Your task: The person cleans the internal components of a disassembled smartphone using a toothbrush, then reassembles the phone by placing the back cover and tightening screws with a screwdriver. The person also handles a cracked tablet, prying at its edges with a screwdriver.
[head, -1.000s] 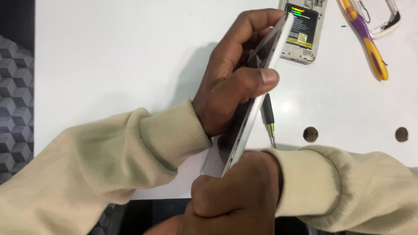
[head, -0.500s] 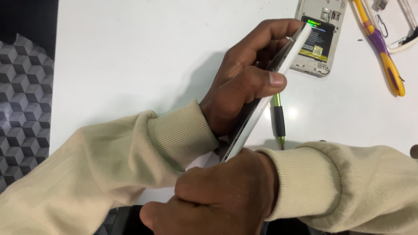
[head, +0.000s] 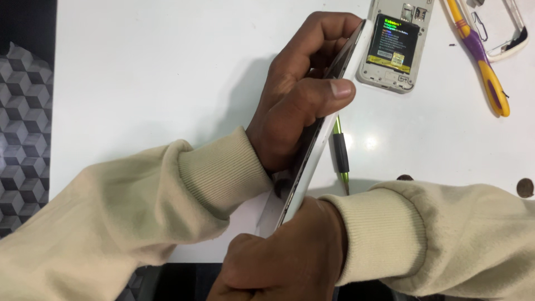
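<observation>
Both hands clamp one white slim phone (head: 320, 145) held on edge above the white surface (head: 156, 72); left hand (head: 301, 95) grips its far half, thumb over the rim; right hand (head: 278, 256) closes round its near end; long axis runs from the near edge toward the far right corner, where an opened phone body (head: 395, 47) lies.

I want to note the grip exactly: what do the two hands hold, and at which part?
Both hold one thin white-edged phone, turned on edge. The left hand grips its upper half, thumb on the rim; the right hand holds its lower end.
</observation>
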The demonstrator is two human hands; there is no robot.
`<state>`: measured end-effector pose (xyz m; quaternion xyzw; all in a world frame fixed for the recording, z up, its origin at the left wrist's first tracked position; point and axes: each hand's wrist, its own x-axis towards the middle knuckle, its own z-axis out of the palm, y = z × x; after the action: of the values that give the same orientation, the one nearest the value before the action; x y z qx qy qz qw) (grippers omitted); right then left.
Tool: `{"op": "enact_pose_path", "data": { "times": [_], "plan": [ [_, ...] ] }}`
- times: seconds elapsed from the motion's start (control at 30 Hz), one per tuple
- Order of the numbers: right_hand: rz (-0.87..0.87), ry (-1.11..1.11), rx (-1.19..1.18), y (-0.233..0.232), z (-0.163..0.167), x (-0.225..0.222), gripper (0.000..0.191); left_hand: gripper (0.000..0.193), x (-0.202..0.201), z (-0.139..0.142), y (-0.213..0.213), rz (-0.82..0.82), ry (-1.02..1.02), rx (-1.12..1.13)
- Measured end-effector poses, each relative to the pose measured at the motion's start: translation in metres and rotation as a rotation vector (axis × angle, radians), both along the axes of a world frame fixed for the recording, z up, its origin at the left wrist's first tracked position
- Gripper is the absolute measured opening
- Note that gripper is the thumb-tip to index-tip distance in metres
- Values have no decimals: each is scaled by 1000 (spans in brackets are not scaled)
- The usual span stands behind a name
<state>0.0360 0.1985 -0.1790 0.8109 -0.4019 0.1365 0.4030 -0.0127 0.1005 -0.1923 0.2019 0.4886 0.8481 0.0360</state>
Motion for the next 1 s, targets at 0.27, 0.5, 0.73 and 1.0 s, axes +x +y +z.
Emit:
{"op": "enact_pose_path", "data": {
  "times": [0.27,0.5,0.73,1.0],
  "plan": [
    [-6,-234,47,-14,3,5,27,57,2,6,2,-100,-62,20],
    [-33,-396,46,-46,6,10,20,38,3,-1,17,-284,-104,15],
    [-19,-457,28,-48,2,13,13,51,1,-4,14,-442,-279,228],
    [40,-491,51,-28,-5,9,8,50,-1,-9,10,-585,-165,287]
  ]
}}
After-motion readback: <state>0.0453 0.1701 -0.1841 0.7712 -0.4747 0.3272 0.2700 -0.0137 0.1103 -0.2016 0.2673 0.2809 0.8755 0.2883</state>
